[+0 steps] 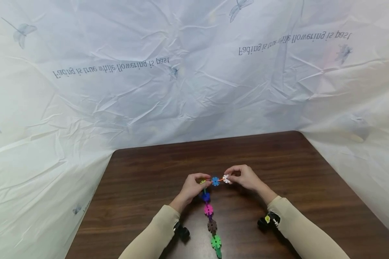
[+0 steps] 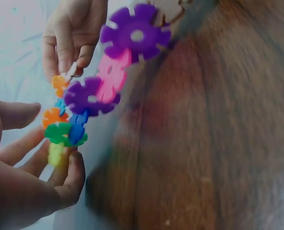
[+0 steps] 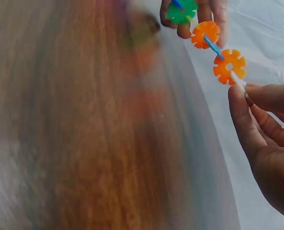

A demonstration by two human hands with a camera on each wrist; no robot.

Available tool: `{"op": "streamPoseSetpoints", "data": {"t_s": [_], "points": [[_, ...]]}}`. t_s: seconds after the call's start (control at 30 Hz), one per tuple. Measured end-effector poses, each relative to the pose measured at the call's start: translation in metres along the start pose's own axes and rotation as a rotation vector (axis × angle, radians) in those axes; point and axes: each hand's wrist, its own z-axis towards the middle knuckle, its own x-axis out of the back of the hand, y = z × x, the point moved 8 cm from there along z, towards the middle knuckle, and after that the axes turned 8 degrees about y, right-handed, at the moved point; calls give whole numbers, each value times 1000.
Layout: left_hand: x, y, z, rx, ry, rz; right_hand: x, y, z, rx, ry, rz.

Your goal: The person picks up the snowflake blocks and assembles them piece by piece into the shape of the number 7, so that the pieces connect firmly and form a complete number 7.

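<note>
A chain of notched plastic snowflake discs, joined edge to edge, hangs between and below my hands. My left hand holds the chain at the yellow disc, beside a green disc. My right hand pinches a white disc between thumb and fingertip. In the right wrist view this white disc is edge-on, joined to an orange disc. A light blue disc sits in the stretch between the hands. From the left hand the chain trails down through dark blue, pink, brown and green discs.
The dark wood table spreads beneath both arms. Behind and beside it hangs a wrinkled white sheet with printed dragonflies and lettering. A black wrist camera is strapped at the left sleeve, another at the right.
</note>
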Motion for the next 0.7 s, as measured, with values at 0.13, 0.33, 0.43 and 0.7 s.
{"op": "streamPoseSetpoints", "data": {"t_s": [0.13, 0.33, 0.43, 0.7], "points": [[3, -3, -1, 6, 0, 114, -3, 23, 4, -12, -17, -5], [7, -10, 1, 32, -13, 221, -6, 32, 5, -54, -62, 38], [10, -12, 2, 44, -11, 242, -8, 32, 5, -70, -81, 66], [12, -13, 4, 51, -4, 266, -11, 34, 6, -110, -66, 51]]}}
